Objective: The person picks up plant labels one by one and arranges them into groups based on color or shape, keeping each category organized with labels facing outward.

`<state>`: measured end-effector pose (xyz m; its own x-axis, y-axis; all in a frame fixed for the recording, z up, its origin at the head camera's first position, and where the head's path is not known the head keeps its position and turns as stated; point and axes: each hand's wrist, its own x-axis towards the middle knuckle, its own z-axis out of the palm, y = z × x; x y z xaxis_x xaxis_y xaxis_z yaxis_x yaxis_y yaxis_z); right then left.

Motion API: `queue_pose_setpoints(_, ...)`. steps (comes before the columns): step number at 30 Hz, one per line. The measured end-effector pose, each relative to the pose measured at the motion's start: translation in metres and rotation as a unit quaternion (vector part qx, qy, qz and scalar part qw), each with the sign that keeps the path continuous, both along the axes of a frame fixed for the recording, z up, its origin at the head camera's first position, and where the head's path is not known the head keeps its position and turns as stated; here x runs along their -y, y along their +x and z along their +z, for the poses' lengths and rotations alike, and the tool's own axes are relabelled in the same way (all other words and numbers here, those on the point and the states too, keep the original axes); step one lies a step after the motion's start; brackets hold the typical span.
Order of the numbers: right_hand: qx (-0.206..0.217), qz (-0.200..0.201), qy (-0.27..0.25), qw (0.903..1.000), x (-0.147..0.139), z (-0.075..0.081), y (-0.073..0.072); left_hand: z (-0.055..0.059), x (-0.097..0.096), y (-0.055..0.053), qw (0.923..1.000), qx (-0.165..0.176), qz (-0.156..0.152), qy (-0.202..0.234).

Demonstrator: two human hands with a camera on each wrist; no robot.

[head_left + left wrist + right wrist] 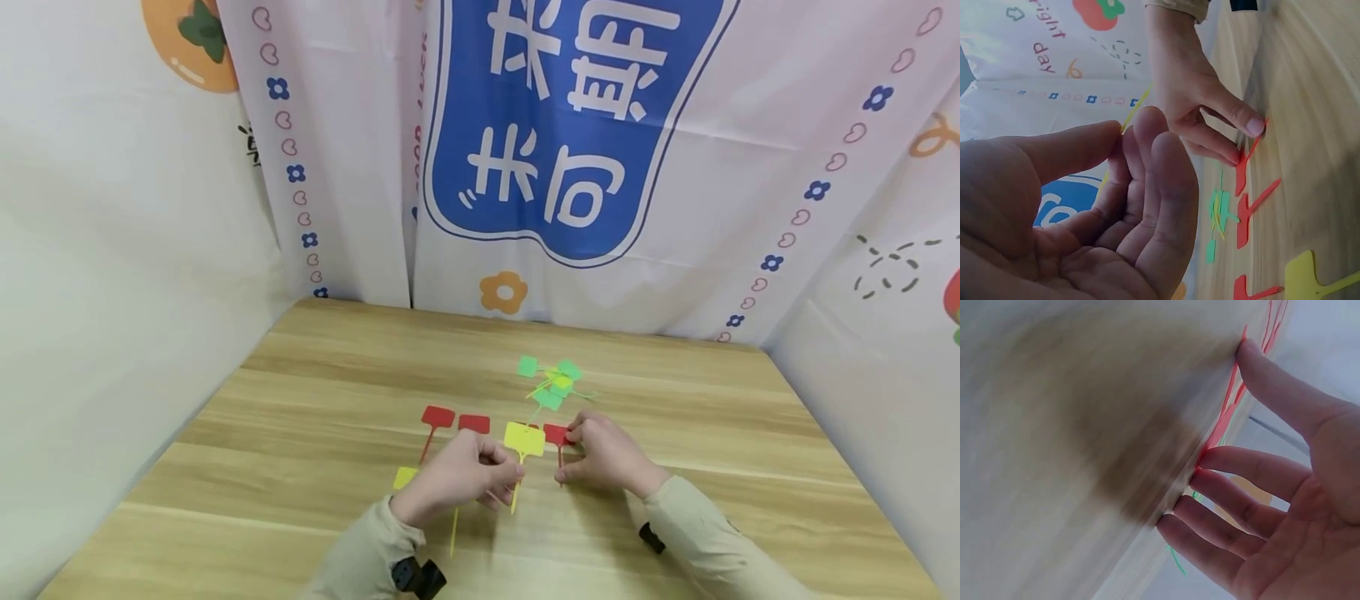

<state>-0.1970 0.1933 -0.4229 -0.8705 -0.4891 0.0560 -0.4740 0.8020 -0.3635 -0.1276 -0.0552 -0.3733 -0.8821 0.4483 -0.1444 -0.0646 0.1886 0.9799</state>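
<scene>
My left hand (465, 471) pinches the thin stem of a yellow plant label (525, 439) between thumb and fingertips, its flat head raised above the table. In the left wrist view only part of the yellow stem (1134, 110) shows past the fingers. To its right, my right hand (611, 454) touches a red plant label (556, 434) lying on the table. The thumb is at the stem's end and fingertips rest by the head, the fingers fairly straight in the right wrist view. More red labels (438, 417) lie in a row to the left, one partly behind the raised yellow label.
Green labels (550, 399) lie in a loose pile with some yellow ones farther back on the wooden table (300, 375). A yellow label (405, 477) lies partly hidden by the left hand. Printed white curtains (352, 167) enclose the table's back and sides.
</scene>
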Motion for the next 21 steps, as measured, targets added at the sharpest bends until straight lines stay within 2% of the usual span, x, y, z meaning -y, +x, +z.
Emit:
queue_pose_setpoints(4,0.004,-0.015,0.003,0.9999,0.0,0.001,-0.001,-0.006,-0.005,0.004,0.9998,0.003,0.008,-0.019)
queue_pose_setpoints(8,0.015,-0.033,0.002,0.9993,0.001,-0.001,0.0,-0.018,-0.011,0.011,0.999,0.014,0.024,-0.036)
queue_pose_setpoints(13,0.036,-0.067,-0.012,0.997,0.002,-0.003,0.001,-0.03,-0.016,0.018,0.9979,0.001,0.037,-0.053)
queue_pose_setpoints(16,0.047,-0.082,-0.017,0.9953,0.003,-0.002,0.001,-0.033,-0.018,0.021,0.9968,-0.011,0.041,-0.067)
queue_pose_setpoints(21,0.062,-0.095,-0.018,0.9934,0.005,0.001,0.002,-0.036,-0.023,0.029,0.9952,-0.012,0.041,-0.088)
